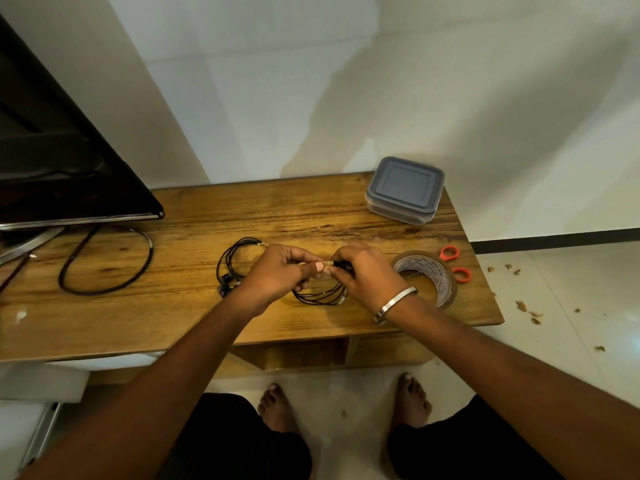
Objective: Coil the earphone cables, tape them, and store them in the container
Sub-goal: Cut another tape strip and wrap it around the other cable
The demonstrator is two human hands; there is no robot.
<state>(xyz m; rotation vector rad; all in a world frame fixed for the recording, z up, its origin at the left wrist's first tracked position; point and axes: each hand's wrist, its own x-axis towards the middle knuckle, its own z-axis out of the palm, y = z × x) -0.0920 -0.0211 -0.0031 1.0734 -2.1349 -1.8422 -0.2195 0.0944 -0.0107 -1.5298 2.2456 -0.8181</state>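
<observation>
A coiled black earphone cable (320,296) hangs between my hands above the wooden table (194,320). My left hand (280,271) and my right hand (363,271) both pinch its upper part, where a bit of tape shows between thumb and fingers. A second coiled black earphone (232,263) lies on the table just left of my left hand, its earbuds at the near end. The brown tape roll (431,275) sits right behind my right wrist. The lidded grey container (405,190) stands at the back right corner.
Red-handled scissors (455,263) lie beyond the tape roll near the table's right edge. A dark television (59,161) stands at the left with a thick black cable loop (104,265) on the table. Debris dots the floor at right.
</observation>
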